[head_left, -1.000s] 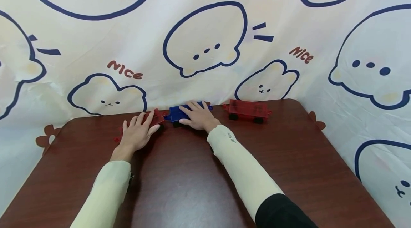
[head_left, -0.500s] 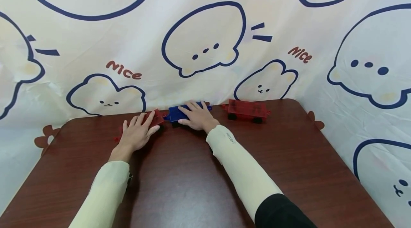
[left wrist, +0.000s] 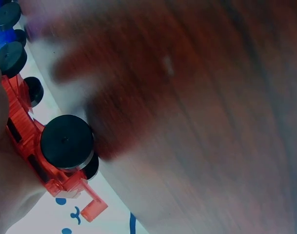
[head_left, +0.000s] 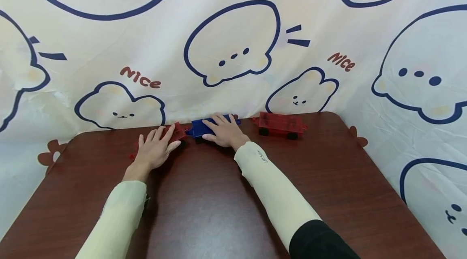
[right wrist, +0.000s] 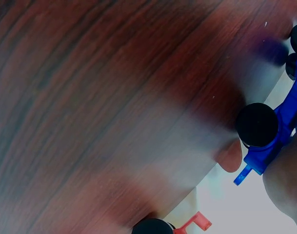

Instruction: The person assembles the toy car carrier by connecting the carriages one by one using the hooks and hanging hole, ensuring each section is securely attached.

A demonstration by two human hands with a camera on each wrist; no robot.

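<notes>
Wheels (left wrist: pixel 67 141) of the left red car (head_left: pixel 177 132) show large and black in the left wrist view; in the head view the left hand (head_left: pixel 155 151) covers much of that car. Left hand: fingers spread across the car's top, thumb toward the near side. Right hand (head_left: pixel 225 133): fingers spread wide over the blue car (head_left: pixel 198 130). Right wrist view shows the blue car's free coupling tab (right wrist: pixel 242 174) up close and, at the bottom edge, part of the right red car (head_left: pixel 280 124).

Unclear: whether the left red car and blue car are hooked – their ends meet between the hands, too small to tell. Blue car cut off in both wrist views.

Edges: all three cars line the far edge of the tabletop (head_left: pixel 219 194), near the printed cloth (head_left: pixel 233 28). Narrow gap between blue car and right red car. Room lies on the near side – a broad stretch between the sleeves (head_left: pixel 116 214).
</notes>
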